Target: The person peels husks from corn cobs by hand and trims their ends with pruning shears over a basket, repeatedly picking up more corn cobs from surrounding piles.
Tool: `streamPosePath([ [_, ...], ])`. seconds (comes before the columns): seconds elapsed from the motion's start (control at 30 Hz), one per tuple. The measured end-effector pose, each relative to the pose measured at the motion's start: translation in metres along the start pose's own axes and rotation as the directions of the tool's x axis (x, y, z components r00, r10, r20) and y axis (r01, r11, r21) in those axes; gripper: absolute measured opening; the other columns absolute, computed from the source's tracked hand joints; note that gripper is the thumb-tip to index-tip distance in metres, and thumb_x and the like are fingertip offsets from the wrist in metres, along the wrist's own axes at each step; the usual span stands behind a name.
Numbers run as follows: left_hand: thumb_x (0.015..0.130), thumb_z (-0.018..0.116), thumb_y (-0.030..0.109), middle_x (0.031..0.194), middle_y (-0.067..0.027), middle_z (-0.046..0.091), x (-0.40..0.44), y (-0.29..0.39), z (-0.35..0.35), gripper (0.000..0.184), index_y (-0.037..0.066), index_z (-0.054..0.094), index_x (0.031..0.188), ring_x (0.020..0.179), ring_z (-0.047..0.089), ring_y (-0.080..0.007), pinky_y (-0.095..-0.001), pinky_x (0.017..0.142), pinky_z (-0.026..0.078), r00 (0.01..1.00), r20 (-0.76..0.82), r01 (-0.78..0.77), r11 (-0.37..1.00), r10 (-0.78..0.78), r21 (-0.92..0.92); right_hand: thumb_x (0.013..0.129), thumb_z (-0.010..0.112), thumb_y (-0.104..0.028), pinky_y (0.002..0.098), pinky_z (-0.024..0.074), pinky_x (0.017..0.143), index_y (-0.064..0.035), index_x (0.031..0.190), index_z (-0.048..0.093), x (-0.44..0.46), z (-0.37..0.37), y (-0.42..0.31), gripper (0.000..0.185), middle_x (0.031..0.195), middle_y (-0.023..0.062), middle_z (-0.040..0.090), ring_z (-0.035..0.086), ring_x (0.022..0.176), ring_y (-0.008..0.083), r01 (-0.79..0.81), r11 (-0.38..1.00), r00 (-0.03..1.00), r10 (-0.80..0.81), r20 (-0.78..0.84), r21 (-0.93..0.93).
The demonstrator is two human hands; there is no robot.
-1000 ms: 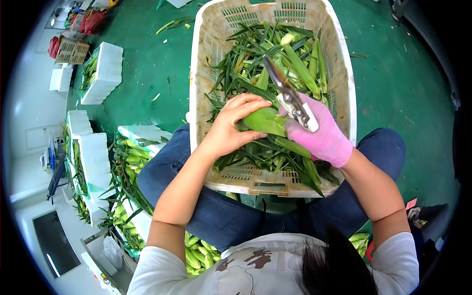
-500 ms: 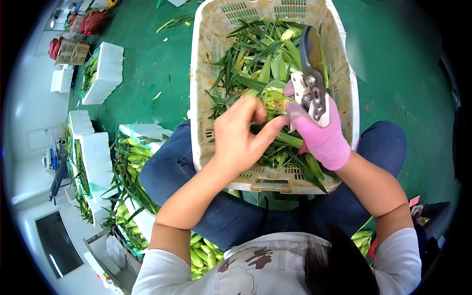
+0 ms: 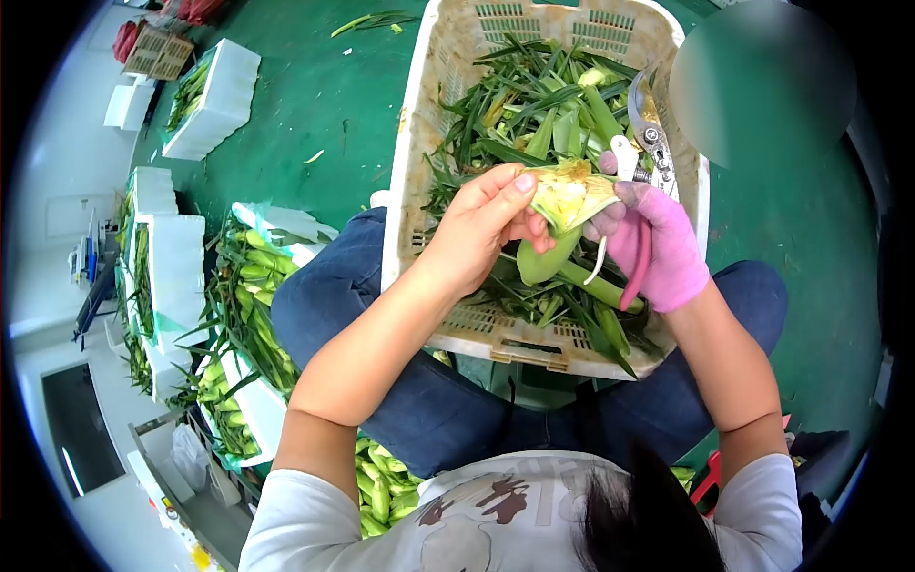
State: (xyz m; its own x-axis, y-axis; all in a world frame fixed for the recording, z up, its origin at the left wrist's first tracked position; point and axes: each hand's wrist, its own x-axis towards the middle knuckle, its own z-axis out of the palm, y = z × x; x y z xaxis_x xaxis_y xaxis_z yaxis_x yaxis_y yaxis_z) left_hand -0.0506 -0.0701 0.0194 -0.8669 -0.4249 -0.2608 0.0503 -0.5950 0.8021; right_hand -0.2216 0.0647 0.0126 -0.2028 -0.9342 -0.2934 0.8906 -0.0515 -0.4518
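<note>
An ear of corn (image 3: 551,255) in its green husk is held over the crate, its top spread into a pale yellow opening with browned edges. My bare left hand (image 3: 491,214) pinches the left edge of the opened husk between thumb and fingers. At the other edge, the fingertips of my right hand (image 3: 662,238), in a pink glove with greyish tips, touch the husk. That same hand grips pruning shears (image 3: 651,138), their curved blade pointing away from me and a red handle showing below the palm. The kernels cannot be made out clearly.
A white plastic crate (image 3: 405,181) stands between my knees, with cut husks and leaves (image 3: 534,110) in it. To the left are foam boxes (image 3: 181,276) and piled corn ears (image 3: 257,272). More ears (image 3: 381,481) lie below me. The floor is green.
The top of the ear has been pulled wider apart, showing its pale inside. My left hand has shifted slightly right, and the right hand with the shears has also moved right. The view has shifted.
</note>
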Motion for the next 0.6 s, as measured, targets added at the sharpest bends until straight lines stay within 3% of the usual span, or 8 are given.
streamPosePath([
  [0.17,0.105,0.041,0.049,0.074,-0.0078,0.064,0.0,-0.003,-0.017,0.051,0.005,0.058,0.085,0.071,0.068,-0.023,-0.0368,0.071,0.058,0.99,0.047,0.136,0.987,-0.133,-0.087,0.092,0.053,-0.007,0.0345,0.0469,0.072,-0.0027,0.123,0.053,-0.003,0.005,0.002,0.031,0.08,0.003,0.054,0.053,0.074,0.0156,0.044,0.988,0.995,-0.057,-0.084,-0.146],
  [0.23,0.096,0.027,0.075,0.075,-0.0127,0.068,0.0,-0.016,-0.034,0.078,0.006,0.061,0.079,0.074,0.071,-0.0299,-0.0419,0.072,0.058,0.917,-0.01,0.398,0.916,-0.398,0.041,0.092,0.056,-0.008,0.0357,0.0488,0.072,-0.0038,0.122,0.056,-0.008,0.002,0.002,0.031,0.087,0.0028,0.058,0.056,0.074,0.0168,0.088,0.957,0.996,-0.091,0.0,-0.278],
  [0.3,0.09,0.03,0.082,0.092,-0.0131,0.071,-0.004,-0.034,-0.033,0.083,0.007,0.066,0.095,0.084,0.071,-0.0298,-0.0438,0.078,0.057,0.768,0.105,0.633,0.774,-0.632,0.03,0.089,0.062,-0.016,0.0371,0.051,0.073,-0.0037,0.124,0.056,-0.021,0.01,0.007,0.037,0.096,0.0087,0.064,0.062,0.08,0.0221,0.148,0.691,0.983,-0.18,0.031,-0.707],
  [0.37,0.09,0.042,0.076,0.112,-0.0096,0.068,-0.022,-0.023,0.004,0.074,0.01,0.064,0.116,0.098,0.069,-0.0289,-0.0457,0.084,0.055,0.782,0.003,0.61,0.764,-0.624,-0.21,0.085,0.068,-0.024,0.0394,0.0532,0.075,-0.0033,0.126,0.055,-0.026,0.012,0.008,0.047,0.104,0.0142,0.067,0.066,0.086,0.0274,0.475,0.006,0.879,-0.054,0.474,-0.88],
  [0.43,0.088,0.055,0.068,0.112,-0.0124,0.069,-0.025,-0.046,0.007,0.068,0.006,0.065,0.114,0.102,0.066,-0.0262,-0.0434,0.084,0.057,0.782,-0.275,0.486,0.823,-0.56,-0.293,0.081,0.073,-0.027,0.0403,0.0535,0.078,-0.0033,0.124,0.055,-0.041,0.026,0.021,0.052,0.101,0.0172,0.066,0.067,0.088,0.0312,0.608,-0.048,0.794,0.06,0.605,-0.793],
  [0.5,0.091,0.061,0.053,0.11,-0.0138,0.068,-0.04,-0.071,-0.005,0.056,0.009,0.061,0.124,0.099,0.066,-0.026,-0.0447,0.086,0.055,0.808,-0.194,0.436,0.786,-0.556,-0.438,0.084,0.073,-0.017,0.033,0.0535,0.078,-0.0036,0.113,0.059,-0.054,0.034,0.038,0.035,0.096,0.0056,0.064,0.064,0.089,0.015,0.385,0.207,0.918,0.018,0.397,-0.899],
  [0.57,0.093,0.062,0.042,0.116,-0.0142,0.066,-0.059,-0.07,0.0,0.049,0.009,0.056,0.13,0.101,0.065,-0.0273,-0.046,0.092,0.053,0.902,-0.257,0.308,0.933,-0.348,-0.184,0.084,0.075,-0.02,0.0312,0.0529,0.078,-0.0048,0.11,0.059,-0.061,0.037,0.047,0.034,0.093,0.0039,0.062,0.061,0.088,0.0128,-0.009,0.799,0.996,-0.049,-0.08,-0.602],
  [0.6,0.094,0.061,0.038,0.122,-0.0135,0.063,-0.069,-0.073,0.005,0.048,0.008,0.053,0.132,0.106,0.063,-0.0273,-0.0458,0.095,0.052,0.896,-0.357,0.257,0.964,-0.265,-0.071,0.084,0.076,-0.021,0.0305,0.0527,0.078,-0.0048,0.11,0.058,-0.06,0.027,0.046,0.035,0.094,0.0038,0.062,0.061,0.087,0.0126,0.02,0.701,0.987,-0.13,-0.099,-0.713],
])
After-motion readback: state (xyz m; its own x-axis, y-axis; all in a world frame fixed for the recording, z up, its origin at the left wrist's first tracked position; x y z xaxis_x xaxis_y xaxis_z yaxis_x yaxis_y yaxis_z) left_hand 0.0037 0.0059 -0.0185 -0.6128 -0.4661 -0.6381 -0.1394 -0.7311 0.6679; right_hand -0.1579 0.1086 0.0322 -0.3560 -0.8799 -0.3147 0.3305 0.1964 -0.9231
